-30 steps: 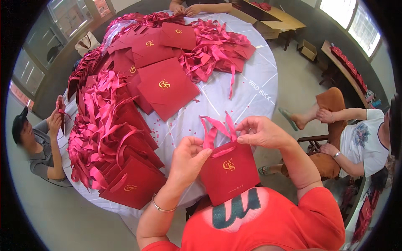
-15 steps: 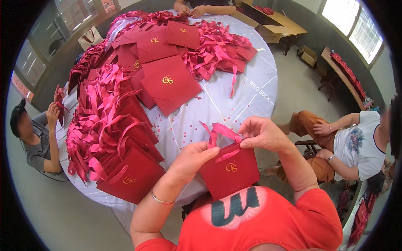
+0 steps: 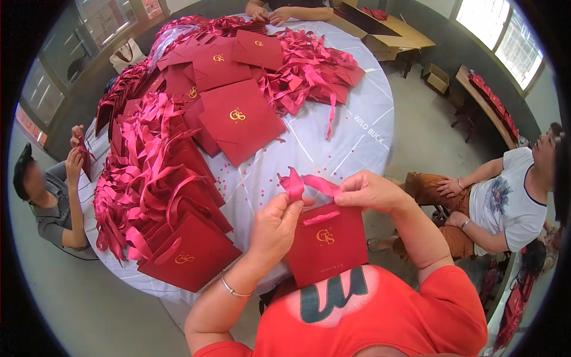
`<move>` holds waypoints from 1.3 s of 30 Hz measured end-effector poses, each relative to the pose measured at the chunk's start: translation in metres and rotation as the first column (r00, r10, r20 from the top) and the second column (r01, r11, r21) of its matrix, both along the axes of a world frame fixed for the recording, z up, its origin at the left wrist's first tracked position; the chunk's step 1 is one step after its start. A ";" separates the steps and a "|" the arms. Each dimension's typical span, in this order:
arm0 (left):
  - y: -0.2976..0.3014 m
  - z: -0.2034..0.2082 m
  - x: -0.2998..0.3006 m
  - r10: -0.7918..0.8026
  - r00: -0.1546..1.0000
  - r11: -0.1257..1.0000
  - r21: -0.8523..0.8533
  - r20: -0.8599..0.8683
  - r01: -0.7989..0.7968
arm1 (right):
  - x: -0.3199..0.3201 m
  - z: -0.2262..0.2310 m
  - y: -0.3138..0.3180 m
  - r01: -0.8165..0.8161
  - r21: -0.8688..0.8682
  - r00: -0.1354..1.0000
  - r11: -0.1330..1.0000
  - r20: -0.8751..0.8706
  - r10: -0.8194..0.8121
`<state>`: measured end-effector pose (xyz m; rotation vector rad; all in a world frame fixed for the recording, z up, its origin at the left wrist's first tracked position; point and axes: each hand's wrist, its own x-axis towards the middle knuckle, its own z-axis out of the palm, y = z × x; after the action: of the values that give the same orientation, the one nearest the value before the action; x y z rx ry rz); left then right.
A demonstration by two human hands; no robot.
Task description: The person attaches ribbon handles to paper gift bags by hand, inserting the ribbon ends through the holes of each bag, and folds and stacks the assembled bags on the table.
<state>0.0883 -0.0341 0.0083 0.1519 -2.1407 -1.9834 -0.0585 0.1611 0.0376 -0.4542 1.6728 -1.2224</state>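
Note:
A small dark red paper gift bag (image 3: 327, 247) with a gold emblem stands at the table's near edge, against my shirt. Above its mouth rises a loop of pink ribbon (image 3: 321, 184). My left hand (image 3: 278, 223) pinches the ribbon's left part between thumb and fingers, a little off the bag's upper left corner. At the upper right corner my right hand (image 3: 367, 191) has thumb and fingertips closed on the ribbon's other end, by the bag's rim. A second, short ribbon strip (image 3: 321, 218) lies across the bag's front, just under the rim.
Ribboned red bags (image 3: 190, 253) are heaped on the round, white-covered table (image 3: 321, 146) at left. Flat red bags (image 3: 242, 122) lie farther back. Co-workers sit at left (image 3: 50, 202), far side (image 3: 289, 13) and right (image 3: 499, 196). Cardboard boxes (image 3: 392, 41) stand at the back right.
My left hand has drawn left and turned upright, pulling the ribbon away from the bag's rim. My right hand has shifted slightly right and down. The person at right has leaned back.

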 end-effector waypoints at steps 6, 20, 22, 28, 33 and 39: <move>0.002 -0.001 0.002 -0.023 1.000 0.997 0.070 0.000 0.022 | 0.008 -0.008 -0.004 -0.002 -0.292 0.984 0.956 -0.169 -0.049; 0.001 0.001 0.001 -0.040 0.999 0.997 0.061 -0.010 0.040 | 0.020 -0.010 -0.009 0.096 -0.297 0.965 0.950 -0.206 -0.162; 0.002 0.000 0.004 -0.064 0.998 0.994 0.092 -0.012 0.065 | 0.017 -0.003 -0.006 -0.111 -0.258 0.959 0.960 -0.282 0.035; -0.012 0.014 0.004 0.088 0.987 0.882 0.472 -0.137 -0.013 | 0.007 0.031 -0.025 -0.308 -0.238 0.900 0.921 -0.386 0.201; -0.020 0.026 -0.004 0.440 0.802 0.848 0.481 -0.404 -0.222 | -0.042 0.097 -0.070 -0.354 -0.400 0.568 0.845 -0.810 -0.146; -0.024 0.005 -0.009 0.407 0.871 0.865 0.422 -0.276 -0.271 | -0.070 0.135 -0.135 -0.289 -0.410 0.692 0.865 -0.714 -0.107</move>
<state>0.0797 -0.0581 0.0137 0.2012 -1.3877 -1.9893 -0.1283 0.0258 0.1726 -1.5016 1.9058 -1.5054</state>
